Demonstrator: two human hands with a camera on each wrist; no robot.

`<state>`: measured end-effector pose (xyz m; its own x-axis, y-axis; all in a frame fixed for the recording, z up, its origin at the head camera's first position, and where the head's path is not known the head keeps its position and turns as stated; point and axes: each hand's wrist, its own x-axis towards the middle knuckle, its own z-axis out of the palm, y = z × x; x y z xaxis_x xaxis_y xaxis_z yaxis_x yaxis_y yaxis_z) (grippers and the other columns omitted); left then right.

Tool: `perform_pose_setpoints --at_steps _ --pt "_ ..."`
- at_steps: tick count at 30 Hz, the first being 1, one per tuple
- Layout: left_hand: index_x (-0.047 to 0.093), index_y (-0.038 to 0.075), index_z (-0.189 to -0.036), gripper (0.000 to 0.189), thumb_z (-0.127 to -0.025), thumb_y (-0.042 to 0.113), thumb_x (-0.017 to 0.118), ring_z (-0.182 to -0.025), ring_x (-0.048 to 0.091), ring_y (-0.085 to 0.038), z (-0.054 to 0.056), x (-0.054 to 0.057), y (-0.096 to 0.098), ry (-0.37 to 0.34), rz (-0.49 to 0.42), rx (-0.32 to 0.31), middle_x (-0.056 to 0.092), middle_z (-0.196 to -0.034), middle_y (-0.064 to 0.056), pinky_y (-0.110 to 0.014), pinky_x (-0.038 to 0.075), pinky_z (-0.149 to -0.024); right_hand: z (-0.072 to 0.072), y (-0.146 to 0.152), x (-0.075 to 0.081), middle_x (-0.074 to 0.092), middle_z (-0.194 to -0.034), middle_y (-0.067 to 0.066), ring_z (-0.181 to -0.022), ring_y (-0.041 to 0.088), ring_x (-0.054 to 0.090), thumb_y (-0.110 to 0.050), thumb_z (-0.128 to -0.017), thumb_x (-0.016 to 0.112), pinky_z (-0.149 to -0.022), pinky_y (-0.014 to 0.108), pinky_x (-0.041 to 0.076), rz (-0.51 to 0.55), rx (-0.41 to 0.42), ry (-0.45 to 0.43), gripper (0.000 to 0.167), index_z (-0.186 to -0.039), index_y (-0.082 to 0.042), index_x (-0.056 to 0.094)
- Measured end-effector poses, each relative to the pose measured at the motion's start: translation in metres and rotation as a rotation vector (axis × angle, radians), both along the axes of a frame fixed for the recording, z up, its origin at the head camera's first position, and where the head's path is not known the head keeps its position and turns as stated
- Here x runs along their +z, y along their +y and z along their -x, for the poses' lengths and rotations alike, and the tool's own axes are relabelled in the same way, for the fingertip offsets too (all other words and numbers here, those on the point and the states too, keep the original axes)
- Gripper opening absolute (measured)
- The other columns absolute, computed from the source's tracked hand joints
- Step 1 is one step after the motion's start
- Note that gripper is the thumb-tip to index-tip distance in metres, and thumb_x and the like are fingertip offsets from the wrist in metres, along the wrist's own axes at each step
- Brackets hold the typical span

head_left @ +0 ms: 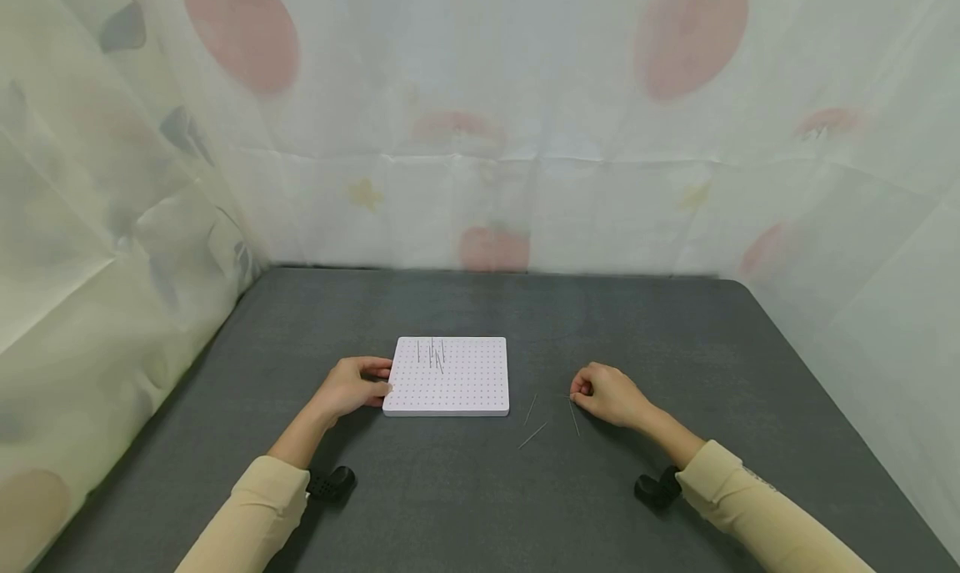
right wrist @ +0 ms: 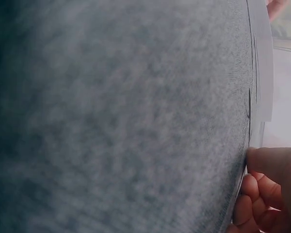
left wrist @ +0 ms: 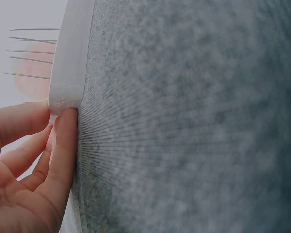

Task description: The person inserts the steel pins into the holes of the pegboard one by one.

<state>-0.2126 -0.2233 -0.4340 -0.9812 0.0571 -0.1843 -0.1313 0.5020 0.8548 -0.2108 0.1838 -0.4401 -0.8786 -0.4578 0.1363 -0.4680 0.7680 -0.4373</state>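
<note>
My left hand [head_left: 352, 388] grips the left edge of a white board [head_left: 465, 394] dotted with rows of small holes. In the left wrist view the thumb lies at the board's upper edge and a finger [left wrist: 65, 141] at its underside. Several thin metal needles [left wrist: 31, 51] stand in the board toward its back left, some leaning. To the right of the board my right hand [head_left: 611, 394] is low over the table, thumb and forefinger pinching a thin needle at their tips. Another needle [head_left: 575, 421] lies right below those fingertips.
Two loose needles lie between the board and my right hand, one nearer the front [head_left: 532, 435] and one behind it [head_left: 530, 409]. The dark grey table [head_left: 637, 323] ends at a patterned curtain [head_left: 585, 206] behind and at both sides.
</note>
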Motion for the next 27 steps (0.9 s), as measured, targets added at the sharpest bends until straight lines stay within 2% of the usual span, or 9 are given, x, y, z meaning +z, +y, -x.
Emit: perform_pose_setpoints --at_steps 17,27 --pt "0.053 -0.007 -0.123 0.047 -0.078 -0.001 0.067 -0.079 0.063 -0.017 0.0001 -0.0018 -0.0003 0.002 -0.024 -0.005 0.058 -0.111 -0.021 -0.033 0.057 -0.065 0.0011 -0.0044 -0.0003 0.052 -0.071 -0.004 -0.062 0.007 0.045 -0.014 -0.084 0.064 -0.056 0.024 0.039 -0.059 -0.067 -0.041 0.008 -0.076 -0.014 0.064" --pt "0.053 -0.007 -0.123 0.047 -0.078 -0.001 0.067 -0.079 0.063 -0.017 0.0003 -0.0018 -0.0007 0.002 -0.021 -0.006 0.058 -0.11 -0.021 -0.033 0.057 -0.065 0.0064 -0.0068 0.0066 0.054 -0.074 -0.002 -0.057 0.007 0.043 -0.011 -0.09 0.056 -0.051 0.021 0.038 0.026 -0.027 -0.074 0.006 -0.088 -0.007 0.06"
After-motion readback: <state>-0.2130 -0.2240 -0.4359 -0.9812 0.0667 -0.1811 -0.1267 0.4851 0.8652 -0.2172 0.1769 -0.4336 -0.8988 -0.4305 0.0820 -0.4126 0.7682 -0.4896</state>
